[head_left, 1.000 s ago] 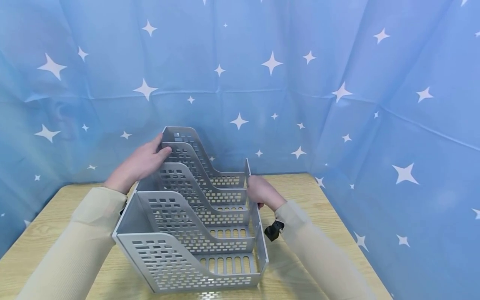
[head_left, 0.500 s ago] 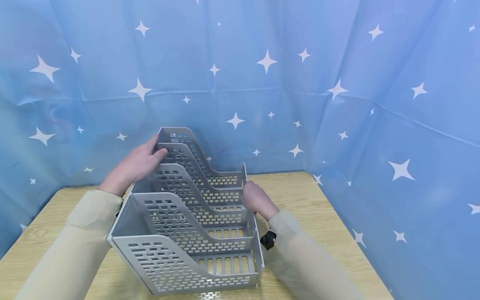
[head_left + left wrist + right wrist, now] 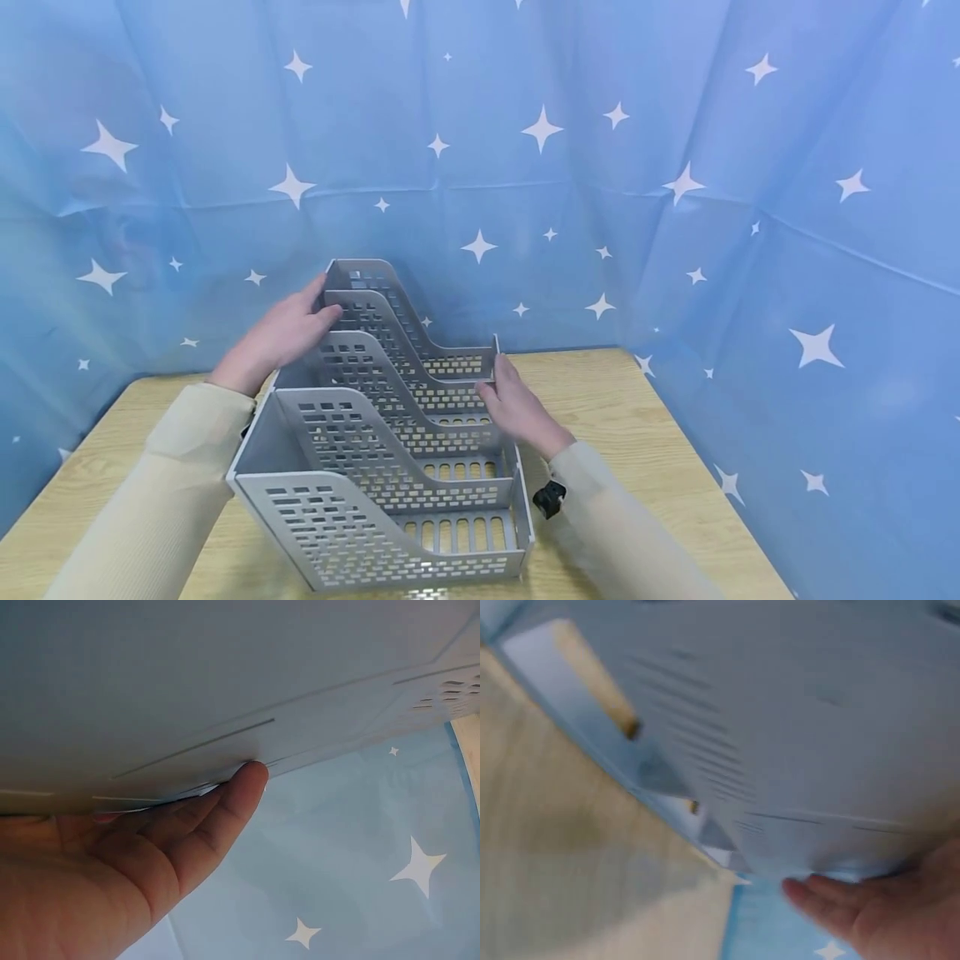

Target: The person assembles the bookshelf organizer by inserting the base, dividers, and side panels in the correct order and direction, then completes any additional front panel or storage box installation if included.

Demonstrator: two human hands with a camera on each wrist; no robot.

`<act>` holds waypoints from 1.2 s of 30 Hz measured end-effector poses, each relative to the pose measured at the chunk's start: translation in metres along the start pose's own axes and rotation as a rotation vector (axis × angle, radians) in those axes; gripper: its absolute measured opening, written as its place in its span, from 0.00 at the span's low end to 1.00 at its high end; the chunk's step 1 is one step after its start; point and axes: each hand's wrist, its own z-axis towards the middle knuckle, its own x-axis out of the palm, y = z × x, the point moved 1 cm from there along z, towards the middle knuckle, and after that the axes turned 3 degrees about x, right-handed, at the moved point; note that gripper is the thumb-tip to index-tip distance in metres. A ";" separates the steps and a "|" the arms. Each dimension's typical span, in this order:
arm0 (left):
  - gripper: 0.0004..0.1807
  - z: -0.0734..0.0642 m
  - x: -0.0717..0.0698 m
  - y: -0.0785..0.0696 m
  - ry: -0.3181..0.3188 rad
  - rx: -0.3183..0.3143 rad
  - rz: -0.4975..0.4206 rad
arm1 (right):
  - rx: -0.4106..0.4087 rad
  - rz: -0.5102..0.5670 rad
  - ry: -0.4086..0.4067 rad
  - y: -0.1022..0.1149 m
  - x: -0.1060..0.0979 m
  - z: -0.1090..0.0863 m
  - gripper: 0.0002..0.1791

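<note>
A grey plastic file organizer (image 3: 382, 446) with several perforated, sloping dividers stands on the table. My left hand (image 3: 281, 333) holds the top of its tall back wall, the thumb over the inner side near a divider. In the left wrist view, the fingers (image 3: 244, 787) lie against the wall's outer face. At the low front side, my right hand (image 3: 521, 408) holds the narrow front strip (image 3: 523, 510), thumb inside and fingers outside. The right wrist view is blurred, but the fingertips (image 3: 799, 892) show at the outer face of a grey panel.
The wood-grain table (image 3: 622, 417) extends to both sides of the organizer. A blue cloth with white stars (image 3: 675, 275) hangs behind and to the right. A small black device (image 3: 550, 498) sits at the right wrist.
The far end of the front strip has come lower, level with the dividers' ends. My right hand has gone from curled fingers to extended ones, thumb inside. The left hand keeps its place.
</note>
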 end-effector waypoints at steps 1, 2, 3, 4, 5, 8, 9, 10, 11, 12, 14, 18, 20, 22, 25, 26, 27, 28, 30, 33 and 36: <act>0.42 0.001 0.001 0.000 -0.001 0.001 0.000 | -0.006 0.023 0.012 -0.003 0.001 0.000 0.40; 0.42 0.001 0.001 0.000 0.000 -0.001 -0.003 | -0.010 0.040 0.015 -0.006 0.003 0.000 0.40; 0.42 0.001 0.001 0.000 0.000 -0.001 -0.003 | -0.015 0.051 0.012 -0.007 0.004 0.000 0.40; 0.42 0.001 0.001 0.000 0.004 -0.002 -0.006 | -0.019 0.063 0.012 -0.009 0.006 0.000 0.40; 0.42 0.001 0.000 -0.001 0.005 -0.005 -0.008 | -0.020 0.068 0.010 -0.010 0.007 0.000 0.40; 0.42 0.000 -0.001 -0.001 0.009 -0.011 -0.008 | -0.025 0.066 0.007 -0.010 0.009 0.001 0.40; 0.42 -0.001 -0.001 -0.001 0.008 -0.012 -0.004 | -0.026 0.060 0.006 -0.010 0.009 0.000 0.40; 0.42 -0.001 -0.002 -0.001 0.008 -0.014 -0.003 | -0.028 0.057 0.004 -0.010 0.010 0.000 0.41; 0.42 -0.001 -0.002 -0.001 0.008 -0.014 0.004 | -0.029 0.050 0.003 -0.010 0.011 0.000 0.41; 0.42 -0.001 -0.002 -0.001 0.011 -0.016 0.006 | -0.028 0.042 0.001 -0.010 0.012 -0.001 0.42; 0.42 -0.001 -0.002 -0.001 0.013 -0.017 0.011 | -0.029 0.033 -0.009 -0.010 0.014 -0.001 0.43; 0.42 0.001 -0.002 -0.002 0.017 -0.015 0.019 | -0.019 0.031 -0.025 -0.013 0.017 -0.003 0.43; 0.42 0.002 -0.001 -0.001 0.014 -0.010 0.027 | -0.013 0.030 -0.031 -0.015 0.019 -0.003 0.43; 0.42 0.003 0.000 -0.001 0.016 -0.006 0.032 | 0.004 0.028 -0.029 -0.017 0.021 -0.003 0.43; 0.42 0.003 0.001 -0.001 0.016 -0.002 0.027 | 0.015 0.032 -0.029 -0.019 0.023 -0.003 0.43; 0.42 0.004 0.001 -0.001 0.015 0.000 0.024 | 0.015 0.038 -0.030 -0.019 0.024 -0.003 0.43; 0.42 0.004 0.000 -0.001 0.014 0.000 0.024 | 0.015 0.041 -0.033 -0.020 0.024 -0.003 0.43; 0.42 0.004 0.000 -0.001 0.010 0.002 0.021 | 0.009 0.043 -0.038 -0.020 0.025 -0.003 0.44; 0.42 0.004 -0.001 -0.001 0.003 0.004 0.018 | 0.005 0.046 -0.047 -0.021 0.026 -0.002 0.45; 0.42 0.004 -0.001 -0.002 -0.001 0.008 0.025 | 0.007 0.031 -0.048 -0.024 0.029 0.000 0.47; 0.42 0.003 -0.001 -0.002 0.003 0.005 0.019 | 0.018 0.023 -0.043 -0.028 0.032 0.000 0.48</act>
